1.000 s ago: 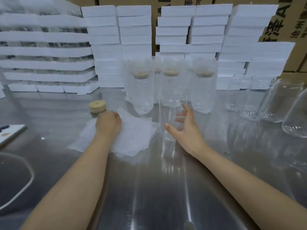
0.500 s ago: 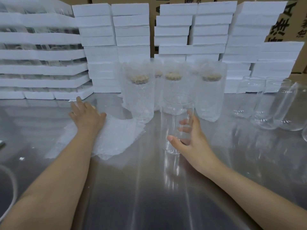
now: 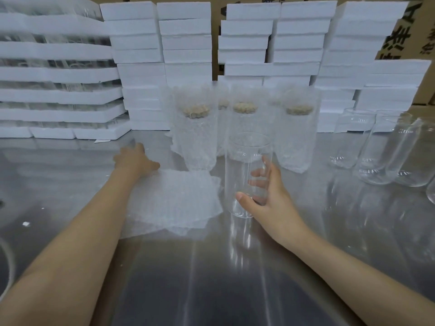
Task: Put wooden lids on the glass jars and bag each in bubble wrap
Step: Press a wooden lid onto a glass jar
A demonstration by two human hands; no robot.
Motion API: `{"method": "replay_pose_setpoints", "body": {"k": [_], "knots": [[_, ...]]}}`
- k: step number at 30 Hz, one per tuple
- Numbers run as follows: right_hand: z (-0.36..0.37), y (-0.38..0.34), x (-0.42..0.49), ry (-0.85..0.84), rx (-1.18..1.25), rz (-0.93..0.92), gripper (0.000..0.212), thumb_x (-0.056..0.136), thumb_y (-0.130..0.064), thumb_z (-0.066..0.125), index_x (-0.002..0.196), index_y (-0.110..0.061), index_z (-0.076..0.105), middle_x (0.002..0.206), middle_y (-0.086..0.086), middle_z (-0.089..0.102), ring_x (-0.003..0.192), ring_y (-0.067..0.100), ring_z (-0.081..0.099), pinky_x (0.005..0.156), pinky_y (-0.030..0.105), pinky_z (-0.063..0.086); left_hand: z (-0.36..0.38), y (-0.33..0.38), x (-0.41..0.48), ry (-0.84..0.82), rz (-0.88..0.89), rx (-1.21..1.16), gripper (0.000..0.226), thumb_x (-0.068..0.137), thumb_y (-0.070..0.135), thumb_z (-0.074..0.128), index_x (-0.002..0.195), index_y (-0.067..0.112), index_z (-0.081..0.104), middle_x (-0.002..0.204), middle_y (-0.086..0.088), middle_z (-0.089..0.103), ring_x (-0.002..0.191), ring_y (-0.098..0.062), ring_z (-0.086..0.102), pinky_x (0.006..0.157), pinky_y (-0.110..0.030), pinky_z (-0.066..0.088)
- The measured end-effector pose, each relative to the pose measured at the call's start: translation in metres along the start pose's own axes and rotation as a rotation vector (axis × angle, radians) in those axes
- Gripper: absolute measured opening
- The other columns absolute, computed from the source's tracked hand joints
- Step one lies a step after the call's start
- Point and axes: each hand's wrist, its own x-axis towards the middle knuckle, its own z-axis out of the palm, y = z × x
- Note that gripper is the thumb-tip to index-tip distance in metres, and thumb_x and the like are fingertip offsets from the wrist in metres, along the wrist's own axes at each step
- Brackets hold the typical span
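Centrally, right hand (image 3: 270,198) grips jar (image 3: 247,158), left hand (image 3: 135,158) at bubble wrap (image 3: 179,201) corner

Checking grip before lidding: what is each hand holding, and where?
The right hand grips the glass jar round its lower half, thumb in front. The left hand, at the bubble wrap's far edge, is too blurred to tell.

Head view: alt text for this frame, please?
A person's right hand grips an upright, lidless glass jar on a metal table; the left hand reaches past flat bubble wrap. Behind stand bubble-wrapped jars with wooden lids, and bare jars at right.
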Motion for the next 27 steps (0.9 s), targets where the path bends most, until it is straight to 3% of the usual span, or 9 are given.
{"method": "replay_pose_setpoints", "body": {"k": [5,8,11,14,15,17,19,22,27], "knots": [[0.000,-0.002,-0.001,-0.005,-0.014,0.003,0.091,0.085,-0.035,0.072,0.152,-0.034,0.009,0.133,-0.011,0.039,0.123,0.001,0.044,0.095,0.027,0.048,0.002,0.016,-0.022,0.002,-0.005,-0.158,0.039,0.078,0.019,0.067,0.112,0.012,0.049,0.129,-0.018,0.048,0.121,-0.034,0.041,0.090,-0.034,0.035],[0.000,-0.003,-0.001,-0.005,-0.005,0.001,0.091,0.086,-0.033,0.072,0.153,-0.031,0.009,0.134,-0.007,0.038,0.123,0.005,0.044,0.096,0.028,0.048,0.003,0.015,-0.035,0.150,0.017,-0.230,0.051,0.080,0.019,0.070,0.125,0.012,0.048,0.130,-0.022,0.042,0.123,-0.037,0.034,0.097,-0.036,0.029],[-0.001,-0.005,-0.001,-0.013,-0.004,0.016,0.092,0.086,-0.033,0.071,0.153,-0.029,0.008,0.134,-0.005,0.038,0.121,0.013,0.048,0.097,0.032,0.049,-0.005,0.018,-0.053,0.408,0.139,-0.371,0.054,0.084,0.023,0.070,0.131,0.008,0.048,0.134,-0.022,0.038,0.125,-0.038,0.031,0.105,-0.036,0.024],[-0.001,-0.006,-0.001,-0.006,0.001,0.019,0.092,0.086,-0.032,0.072,0.153,-0.028,0.010,0.132,-0.004,0.038,0.120,0.016,0.050,0.098,0.035,0.049,-0.013,0.041,-0.084,0.530,0.232,-0.784,0.036,0.095,0.035,0.056,0.119,0.009,0.054,0.114,-0.009,0.056,0.109,-0.027,0.051,0.092,-0.034,0.040],[-0.002,-0.007,-0.001,-0.002,0.003,0.018,0.092,0.085,-0.031,0.073,0.153,-0.026,0.011,0.132,-0.003,0.039,0.120,0.015,0.050,0.098,0.036,0.049,-0.015,0.053,-0.098,0.452,0.182,-1.049,0.033,0.098,0.040,0.048,0.112,0.011,0.056,0.102,-0.004,0.061,0.094,-0.022,0.058,0.079,-0.032,0.047],[-0.002,-0.008,-0.001,0.017,0.009,0.017,0.091,0.085,-0.029,0.074,0.153,-0.023,0.013,0.132,-0.002,0.039,0.120,0.013,0.048,0.100,0.038,0.048,-0.021,0.079,-0.127,0.146,-0.008,-1.598,0.048,0.101,0.048,0.034,0.107,0.008,0.058,0.091,-0.006,0.067,0.074,-0.018,0.065,0.056,-0.025,0.050],[-0.004,-0.008,-0.001,0.046,0.014,0.020,0.089,0.084,-0.027,0.074,0.152,-0.022,0.017,0.129,-0.002,0.040,0.118,0.013,0.048,0.100,0.040,0.048,-0.023,0.098,-0.153,-0.182,-0.097,-1.901,0.062,0.100,0.053,0.025,0.109,0.001,0.058,0.092,-0.014,0.070,0.074,-0.020,0.069,0.049,-0.021,0.050],[-0.014,-0.003,-0.005,0.012,0.002,0.023,0.083,0.085,-0.031,0.073,0.149,-0.025,0.020,0.123,-0.005,0.044,0.115,0.012,0.052,0.093,0.037,0.052,-0.022,0.108,-0.178,-0.428,-0.059,-2.067,0.068,0.099,0.058,0.026,0.110,-0.001,0.058,0.097,-0.019,0.072,0.079,-0.024,0.071,0.054,-0.022,0.055],[-0.033,0.001,-0.013,-0.163,-0.020,-0.015,0.083,0.076,-0.043,0.070,0.144,-0.032,0.023,0.116,-0.017,0.046,0.110,0.002,0.054,0.080,0.022,0.053,-0.029,0.107,-0.188,-0.451,0.116,-2.130,0.076,0.093,0.063,0.029,0.116,-0.005,0.055,0.110,-0.020,0.069,0.099,-0.028,0.069,0.070,-0.028,0.058]]}}
